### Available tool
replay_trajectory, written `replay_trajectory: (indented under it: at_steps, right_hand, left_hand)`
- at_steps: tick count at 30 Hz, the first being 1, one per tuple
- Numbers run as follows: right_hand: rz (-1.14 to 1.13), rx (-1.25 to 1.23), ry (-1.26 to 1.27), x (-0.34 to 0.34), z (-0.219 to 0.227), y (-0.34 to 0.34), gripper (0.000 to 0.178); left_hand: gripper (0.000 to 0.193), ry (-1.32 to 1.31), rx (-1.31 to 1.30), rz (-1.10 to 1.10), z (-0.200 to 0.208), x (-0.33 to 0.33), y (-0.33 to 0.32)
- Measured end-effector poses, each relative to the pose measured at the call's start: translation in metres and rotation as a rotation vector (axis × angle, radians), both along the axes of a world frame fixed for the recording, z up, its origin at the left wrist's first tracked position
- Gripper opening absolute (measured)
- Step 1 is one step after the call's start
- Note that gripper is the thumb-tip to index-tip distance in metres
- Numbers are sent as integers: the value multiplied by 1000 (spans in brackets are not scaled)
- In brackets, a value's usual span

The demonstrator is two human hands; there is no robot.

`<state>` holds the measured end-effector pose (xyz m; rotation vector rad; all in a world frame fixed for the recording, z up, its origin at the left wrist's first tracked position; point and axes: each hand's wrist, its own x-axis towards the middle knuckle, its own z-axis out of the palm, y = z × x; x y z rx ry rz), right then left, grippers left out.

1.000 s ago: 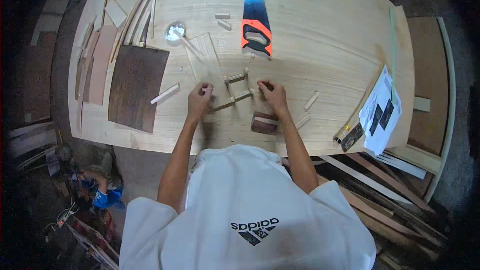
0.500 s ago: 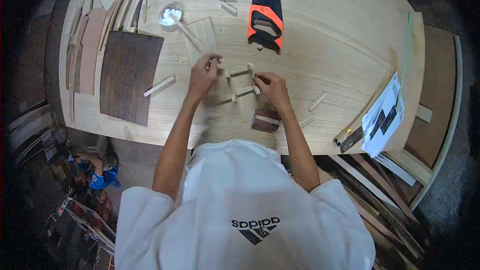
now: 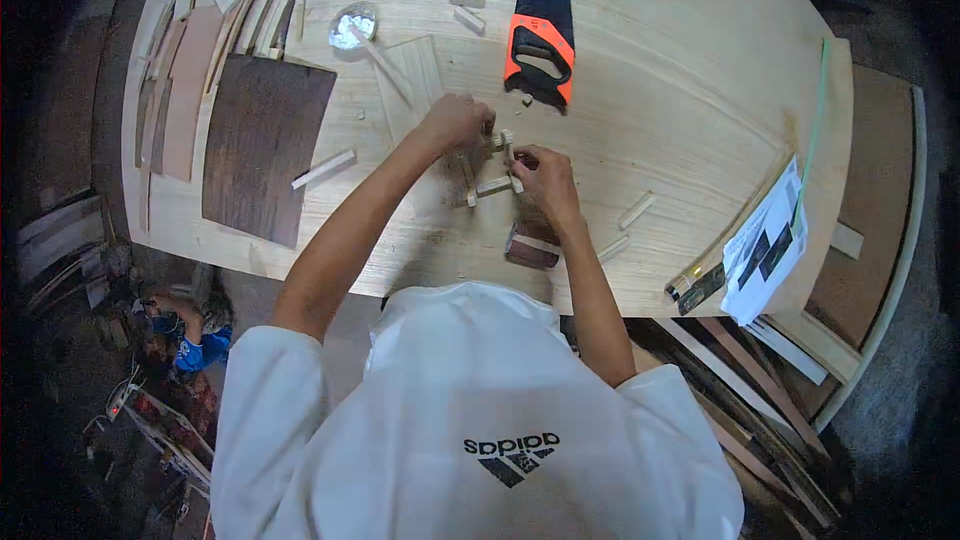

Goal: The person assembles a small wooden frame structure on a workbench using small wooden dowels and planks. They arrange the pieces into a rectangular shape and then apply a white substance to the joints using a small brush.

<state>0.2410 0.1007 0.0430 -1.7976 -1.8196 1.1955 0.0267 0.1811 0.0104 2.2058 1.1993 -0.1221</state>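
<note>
Hands meet at a small wooden frame (image 3: 493, 186) on the worktop (image 3: 680, 110), in front of the person's chest. The right hand (image 3: 545, 178) pinches the frame's right side between thumb and fingers. The left hand (image 3: 458, 121) is curled over its far side, blocking much of the far bar; its fingertips are in shadow, so I cannot tell whether they grip anything. The frame's left side is blurred. Just beside the right forearm lies a dark block (image 3: 532, 245) with a pale stripe. Beyond the hands, the saw (image 3: 541, 52) has its blade cut off by the upper edge. A stick (image 3: 386, 72) leans from a bowl (image 3: 354, 22), whose white contents are hard to make out, across a pale board (image 3: 424, 62) partly hidden by the left hand.
</note>
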Motion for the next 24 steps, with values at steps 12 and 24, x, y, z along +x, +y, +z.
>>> replay_trajectory:
  at_steps: [12, 24]
  right_hand:
    - [16, -16, -43, 2, -4, 5, 22]
    - [-3, -42, 2, 0, 4, 5, 23]
  left_hand:
    - [16, 82, 7, -14, 3, 10, 5]
    - [17, -2, 17, 49, -5, 3, 0]
